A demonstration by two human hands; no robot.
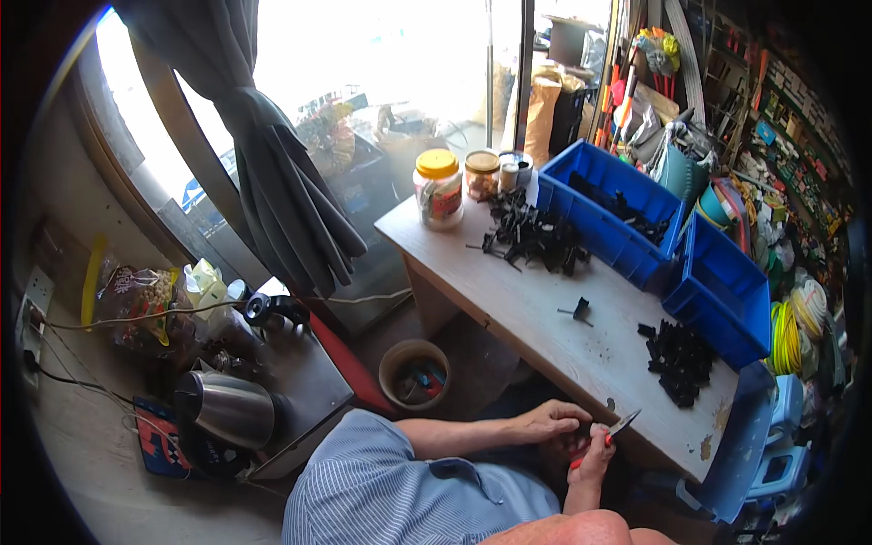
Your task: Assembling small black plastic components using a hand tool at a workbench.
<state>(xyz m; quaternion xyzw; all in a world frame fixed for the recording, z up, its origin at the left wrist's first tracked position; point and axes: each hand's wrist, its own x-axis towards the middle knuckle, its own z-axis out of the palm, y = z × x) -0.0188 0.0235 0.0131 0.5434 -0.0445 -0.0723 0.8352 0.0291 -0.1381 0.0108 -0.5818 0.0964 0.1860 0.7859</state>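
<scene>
In my right hand (592, 461) is a pair of red-handled scissors (625, 422), its pointed metal blades reaching past the near edge of the table (509, 309). Close beside it, my left hand (552, 421) has its fingers curled in; whatever they hold is too small and dark to make out. Beyond my hands, a single black plastic piece (579, 311) lies apart on the table. To the right sits a heap of small black parts (677, 363). Farther back spreads a larger pile of black branching pieces (531, 227).
Two blue crates (609, 232) (727, 291) line the table's far right side; the farther one holds black parts. Jars (439, 189) stand at the back corner. A bin (414, 374) is on the floor at left, near a metal kettle (227, 407) on a cabinet. Blue stools (779, 454) stand at right.
</scene>
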